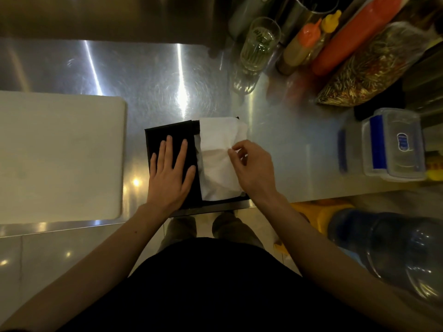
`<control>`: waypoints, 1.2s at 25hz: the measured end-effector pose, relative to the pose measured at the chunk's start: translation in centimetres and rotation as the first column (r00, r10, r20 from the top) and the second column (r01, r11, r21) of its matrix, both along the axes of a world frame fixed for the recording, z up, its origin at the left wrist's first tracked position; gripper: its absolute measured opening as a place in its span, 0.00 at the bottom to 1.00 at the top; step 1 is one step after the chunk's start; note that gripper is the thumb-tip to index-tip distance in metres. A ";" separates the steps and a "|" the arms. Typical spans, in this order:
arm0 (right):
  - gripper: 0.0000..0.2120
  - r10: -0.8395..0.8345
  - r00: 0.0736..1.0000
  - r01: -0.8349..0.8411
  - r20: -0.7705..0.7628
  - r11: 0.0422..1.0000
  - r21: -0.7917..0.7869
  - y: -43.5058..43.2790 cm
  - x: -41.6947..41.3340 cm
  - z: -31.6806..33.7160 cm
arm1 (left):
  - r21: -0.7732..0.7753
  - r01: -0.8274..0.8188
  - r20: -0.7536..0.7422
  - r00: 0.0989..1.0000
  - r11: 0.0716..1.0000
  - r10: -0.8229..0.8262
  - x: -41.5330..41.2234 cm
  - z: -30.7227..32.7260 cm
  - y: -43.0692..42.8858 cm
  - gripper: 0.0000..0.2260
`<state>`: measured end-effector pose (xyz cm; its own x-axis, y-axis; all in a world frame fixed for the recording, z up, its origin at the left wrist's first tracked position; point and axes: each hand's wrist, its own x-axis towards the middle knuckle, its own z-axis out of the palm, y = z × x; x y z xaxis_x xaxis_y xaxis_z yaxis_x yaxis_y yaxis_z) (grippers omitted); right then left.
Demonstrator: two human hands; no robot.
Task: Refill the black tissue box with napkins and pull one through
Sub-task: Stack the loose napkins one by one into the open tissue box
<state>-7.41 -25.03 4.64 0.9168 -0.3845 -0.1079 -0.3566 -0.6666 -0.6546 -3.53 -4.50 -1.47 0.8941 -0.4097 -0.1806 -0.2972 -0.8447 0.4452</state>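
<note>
A white cutting board point(60, 154) lies flat along the left part of the steel counter point(148, 75), its near edge close to the counter's front edge. Just right of it, at the middle of the front edge, sits the black tissue box point(171, 133), opened out — a black panel on the left and, touching it on the right, the part holding the white napkins point(218, 159).

The left hand point(171, 173) lies flat on the black panel, fingers spread and straight, pressing down and grasping nothing. The napkins fill the right half of the box, their top sheet rumpled and creased. The right hand point(251, 166) is over the napkins' right side, thumb and forefinger pinched together on a fold of the top sheet, the other fingers curled loosely behind.

Farther right, toward the counter's back right corner, a ribbed drinking glass point(260, 44) stands upright, and beside it are squeeze bottles point(309, 41) with orange and yellow caps, a tall red bottle point(354, 34) and a clear bag point(369, 68) of something thin and stick-like — too blurred to name. At the right edge, a clear plastic container point(393, 144) with blue clips rests on the counter. Below the front edge, on the right, stands a large blue water jug point(393, 250).
</note>
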 end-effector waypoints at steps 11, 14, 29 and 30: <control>0.12 0.272 0.935 -0.334 -0.227 0.888 -0.316 1.5 -0.3 -1.2 | -0.003 0.009 0.003 1.000 1.000 -0.009 -0.1 0.0 0.0 0.29; 0.16 0.297 0.954 -0.282 -0.034 0.856 -0.434 2.5 0.8 -1.8 | -0.002 0.010 0.003 1.000 1.000 -0.010 0.0 -0.1 0.1 0.29; 0.34 0.492 0.721 -0.650 -0.488 0.725 -0.229 2.8 2.2 -6.6 | 0.012 0.034 0.022 0.999 0.999 -0.034 0.0 -0.2 0.3 0.28; 0.34 0.488 0.734 -0.640 -0.473 0.731 -0.238 2.9 2.1 -6.4 | 0.013 0.036 0.022 0.999 0.999 -0.036 -0.1 -0.3 0.3 0.28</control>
